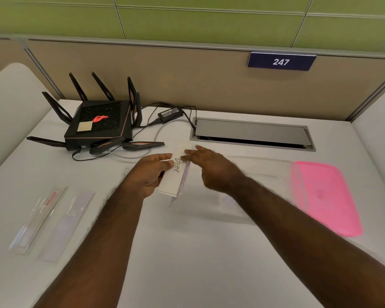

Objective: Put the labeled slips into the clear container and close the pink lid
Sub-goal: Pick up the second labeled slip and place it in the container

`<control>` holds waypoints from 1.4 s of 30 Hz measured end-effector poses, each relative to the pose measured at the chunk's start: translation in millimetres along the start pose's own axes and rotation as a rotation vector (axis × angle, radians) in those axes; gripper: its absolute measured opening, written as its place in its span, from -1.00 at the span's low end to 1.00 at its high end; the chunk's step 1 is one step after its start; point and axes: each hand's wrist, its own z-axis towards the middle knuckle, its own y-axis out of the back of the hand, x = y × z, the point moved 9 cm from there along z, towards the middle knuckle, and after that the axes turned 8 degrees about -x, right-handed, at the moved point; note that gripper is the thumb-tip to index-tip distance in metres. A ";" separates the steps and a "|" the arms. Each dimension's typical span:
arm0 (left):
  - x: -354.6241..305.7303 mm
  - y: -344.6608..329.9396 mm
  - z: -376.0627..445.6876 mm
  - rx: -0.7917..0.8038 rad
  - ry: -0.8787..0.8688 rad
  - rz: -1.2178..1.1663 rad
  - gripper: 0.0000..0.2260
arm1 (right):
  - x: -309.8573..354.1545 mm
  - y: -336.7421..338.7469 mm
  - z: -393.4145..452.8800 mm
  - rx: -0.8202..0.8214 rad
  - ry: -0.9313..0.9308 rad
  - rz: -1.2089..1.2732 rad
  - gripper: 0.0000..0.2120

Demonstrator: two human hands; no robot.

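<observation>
Two hands meet just left of the clear container (262, 185). Your left hand (149, 174) grips a small stack of labeled slips (176, 174), thumb curled over the top one beside the handwritten word. Your right hand (211, 167) has straight fingers touching the stack's far end. The container sits open on the white desk (187, 252), blurred and hard to outline. Its pink lid (327, 196) lies flat touching the container's right side.
</observation>
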 end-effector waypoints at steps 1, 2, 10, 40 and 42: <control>1.2 -6.1 -3.5 0.044 0.014 0.003 -0.71 | -9.6 4.6 -0.1 -0.019 -0.003 -0.018 -0.31; 2.8 -12.3 -7.0 0.087 0.031 0.012 -0.71 | -18.3 9.2 -0.6 -0.031 -0.005 -0.034 -0.33; 6.4 -54.7 -26.9 0.360 0.072 0.161 -0.75 | -64.8 40.7 -26.2 0.065 -0.070 -0.033 -0.36; -18.5 -187.9 -8.8 0.127 -0.889 1.468 -0.61 | -214.4 105.4 -142.8 -0.014 -0.537 -0.306 -0.44; -12.3 -195.5 -8.3 0.093 -0.924 1.572 -0.60 | -217.0 100.6 -144.4 -0.017 -0.542 -0.355 -0.44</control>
